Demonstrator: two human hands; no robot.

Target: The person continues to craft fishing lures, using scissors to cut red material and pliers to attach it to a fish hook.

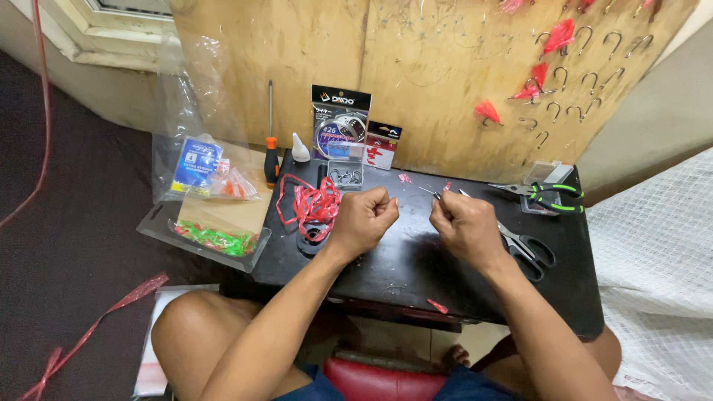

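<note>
Bare arms and knees, no sleeves or gloves on the hands (416, 220), dark blue shorts.

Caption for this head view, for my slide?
Both hands, left and right, pinch something small above a black table beside red ribbon.

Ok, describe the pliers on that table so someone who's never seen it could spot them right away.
Start at the low black table in front of the plywood board. Go to its far right corner, beyond the right hand. The pliers lie there, with green-and-black handles, unlike the all-dark scissors nearer the person.
</note>
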